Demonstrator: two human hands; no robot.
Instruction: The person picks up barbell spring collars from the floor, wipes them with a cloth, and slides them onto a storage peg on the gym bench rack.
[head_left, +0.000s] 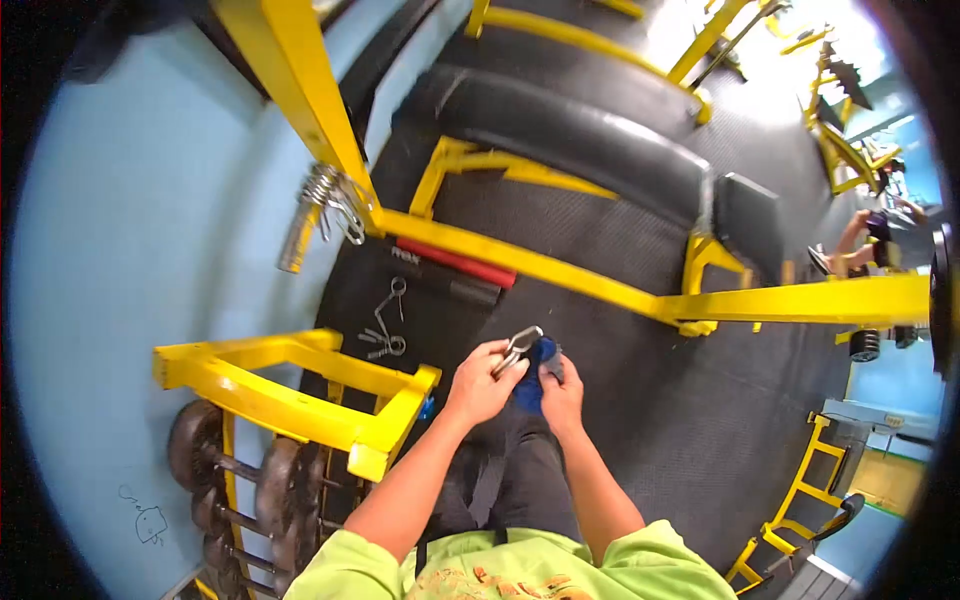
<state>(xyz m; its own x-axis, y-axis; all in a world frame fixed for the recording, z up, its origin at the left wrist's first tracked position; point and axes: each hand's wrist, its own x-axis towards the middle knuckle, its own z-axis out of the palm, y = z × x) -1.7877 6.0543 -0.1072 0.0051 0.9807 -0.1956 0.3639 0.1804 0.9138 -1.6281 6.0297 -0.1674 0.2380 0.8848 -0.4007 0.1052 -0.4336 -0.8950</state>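
In front of my body, my left hand (484, 382) is closed round a metal barbell spring collar (518, 345), whose wire loop sticks up past the fingers. Close beside it, my right hand (562, 388) grips a blue cloth (532, 385); a greyish part of it shows by the thumb. Collar and cloth are nearly together, but I cannot tell whether they touch. On the black floor to the left lie more spring collars (390, 318). Several others hang on a peg (295, 245) of the yellow upright.
A yellow rack crossbar (540, 262) runs ahead of me, with a black padded bench (590, 130) beyond. A red bar-like object (455, 262) lies under it. Dumbbells (195, 445) fill a yellow rack (270, 400) at left. Another person (880, 235) is at far right.
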